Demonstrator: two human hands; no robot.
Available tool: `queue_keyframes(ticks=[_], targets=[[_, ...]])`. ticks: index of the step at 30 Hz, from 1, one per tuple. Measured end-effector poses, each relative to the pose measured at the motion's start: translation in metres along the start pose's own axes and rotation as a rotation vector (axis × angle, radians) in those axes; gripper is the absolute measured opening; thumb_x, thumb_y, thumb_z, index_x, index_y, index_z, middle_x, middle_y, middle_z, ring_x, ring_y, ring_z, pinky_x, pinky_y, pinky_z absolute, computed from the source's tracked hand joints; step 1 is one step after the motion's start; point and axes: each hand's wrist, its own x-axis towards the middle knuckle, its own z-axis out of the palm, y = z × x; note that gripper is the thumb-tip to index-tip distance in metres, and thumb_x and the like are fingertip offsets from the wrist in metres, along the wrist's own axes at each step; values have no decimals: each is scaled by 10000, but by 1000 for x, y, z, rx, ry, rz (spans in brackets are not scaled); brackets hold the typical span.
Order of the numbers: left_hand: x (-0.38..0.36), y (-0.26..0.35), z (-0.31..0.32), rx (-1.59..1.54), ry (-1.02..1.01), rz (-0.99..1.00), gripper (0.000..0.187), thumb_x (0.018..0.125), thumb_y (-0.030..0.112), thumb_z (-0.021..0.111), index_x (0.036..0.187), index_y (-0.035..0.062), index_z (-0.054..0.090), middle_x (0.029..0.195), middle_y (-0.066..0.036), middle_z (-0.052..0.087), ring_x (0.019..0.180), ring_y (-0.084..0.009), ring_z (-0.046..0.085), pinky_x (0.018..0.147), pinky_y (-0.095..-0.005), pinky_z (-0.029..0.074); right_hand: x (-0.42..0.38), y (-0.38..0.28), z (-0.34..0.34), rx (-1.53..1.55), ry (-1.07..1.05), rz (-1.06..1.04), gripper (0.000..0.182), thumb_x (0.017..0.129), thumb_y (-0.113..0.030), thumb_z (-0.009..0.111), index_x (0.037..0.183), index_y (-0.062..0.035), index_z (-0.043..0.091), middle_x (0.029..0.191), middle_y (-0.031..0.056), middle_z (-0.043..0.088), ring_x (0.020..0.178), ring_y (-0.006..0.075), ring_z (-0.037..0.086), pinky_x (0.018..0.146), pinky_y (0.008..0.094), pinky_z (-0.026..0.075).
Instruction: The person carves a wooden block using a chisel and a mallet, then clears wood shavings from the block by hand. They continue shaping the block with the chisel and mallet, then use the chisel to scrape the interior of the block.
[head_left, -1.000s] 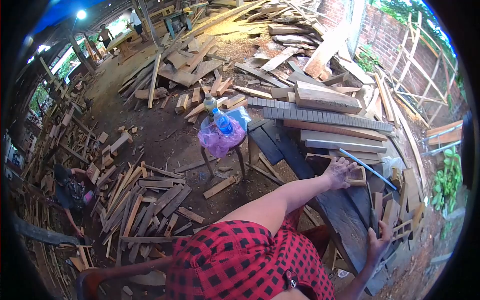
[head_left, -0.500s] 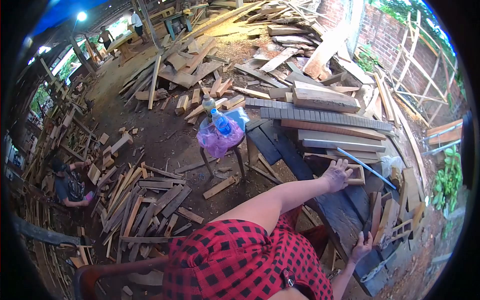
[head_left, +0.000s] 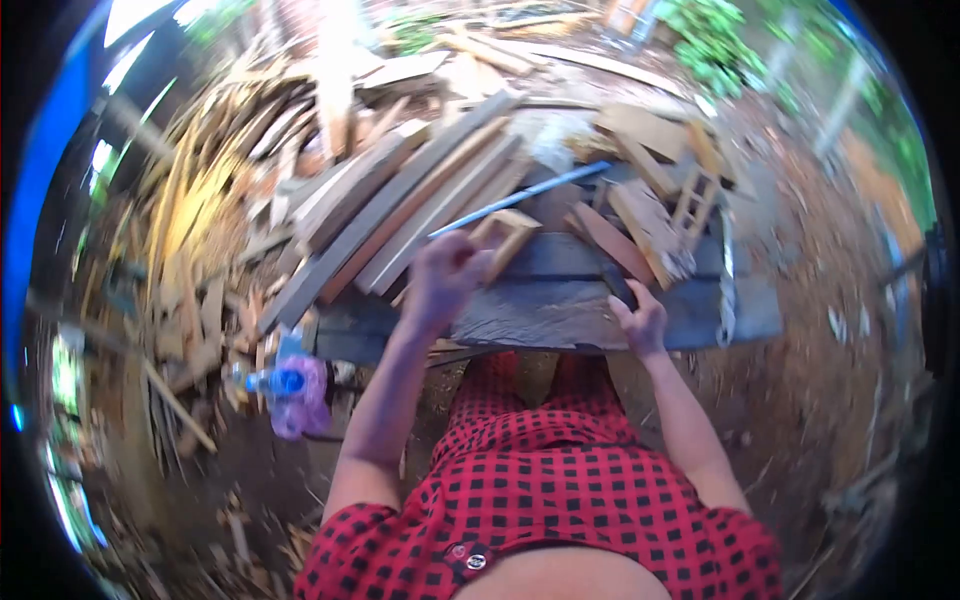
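Observation:
My left hand (head_left: 442, 280) is over the workbench (head_left: 560, 312), its fingers curled at the near left end of a small rectangular wooden frame (head_left: 518, 243). Motion blur softens the fingertips there. A thin light-blue pipe (head_left: 550, 185) lies just beyond the frame. On the right, my right hand (head_left: 645, 320) is closed around a dark, narrow object (head_left: 620, 288) whose kind I cannot make out. Beside it lie a reddish-brown board (head_left: 612, 245) and a paler wood block (head_left: 640, 225).
Long timbers (head_left: 400, 215) lie across the bench's left side. A slatted wooden piece (head_left: 693, 208) and twisted pale plastic (head_left: 727, 300) are at the right. Left of the bench, a blue-labelled bottle (head_left: 275, 381) rests on pink plastic (head_left: 305, 405). Scrap wood covers the ground behind.
The view has swung right to face the bench squarely. My right hand, earlier at the bench edge with fingers apart, now grips the dark object. My left hand stays by the wooden frame.

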Motion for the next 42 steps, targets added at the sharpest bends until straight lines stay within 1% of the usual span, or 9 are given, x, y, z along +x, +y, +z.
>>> queue_keyframes(ticks=[2,3,5,7,11,12,20,22,42], targets=[[-19,111,-43,-117,-200,-39,288,816,249,644,668,2,631,629,-51,585,620,-110,533,590,-231,414,0,-3,-1,-37,0,-8,397,769,-352,677,1049,-72,642,952,153,680,885,351,660,761,414,512],[-35,129,-52,-259,-258,260,275,814,268,591,726,10,629,712,-82,609,619,-162,536,562,-258,409,-1,2,0,-56,12,0,401,767,-352,677,1055,-74,639,954,148,680,890,348,659,763,420,512],[-47,164,-79,-453,-580,791,274,815,269,589,725,13,630,709,-82,608,618,-166,537,561,-265,410,-1,7,1,-80,53,46,405,766,-352,676,1060,-76,635,956,143,681,896,345,659,765,426,512],[-54,192,-92,-492,-816,1098,274,815,270,586,725,15,631,706,-83,607,616,-169,537,560,-271,411,-3,6,2,-66,36,-17,418,765,-361,676,1071,-80,630,960,141,681,901,338,660,773,435,514],[-66,216,-91,-430,-1009,1344,274,817,272,581,724,20,633,700,-84,605,613,-177,539,558,-285,413,-9,11,8,-110,126,-21,421,758,-370,685,1062,-83,632,960,145,678,901,335,659,772,434,515],[-67,218,-88,-424,-1035,1383,274,817,272,579,723,21,634,699,-85,604,612,-178,540,557,-289,414,-9,10,8,-118,86,-8,421,759,-367,688,1064,-82,633,968,143,678,900,331,661,775,426,516],[-76,217,-80,-450,-1129,1531,274,820,276,569,721,31,638,687,-87,600,605,-193,543,554,-316,418,-8,14,9,-153,42,5,462,753,-381,693,1094,-78,618,978,140,675,908,323,660,793,414,516],[-81,216,-81,-456,-1130,1551,274,820,277,566,721,33,639,684,-88,599,604,-196,544,553,-323,419,-8,10,6,-144,7,24,456,760,-372,688,1069,-45,612,1005,166,667,935,329,655,828,420,508],[-104,223,-105,-465,-1174,1610,279,827,288,539,715,57,650,654,-94,590,587,-233,553,543,-392,430,-8,10,8,-181,36,-9,426,754,-366,684,1049,-70,602,984,145,665,918,323,654,807,421,508]])
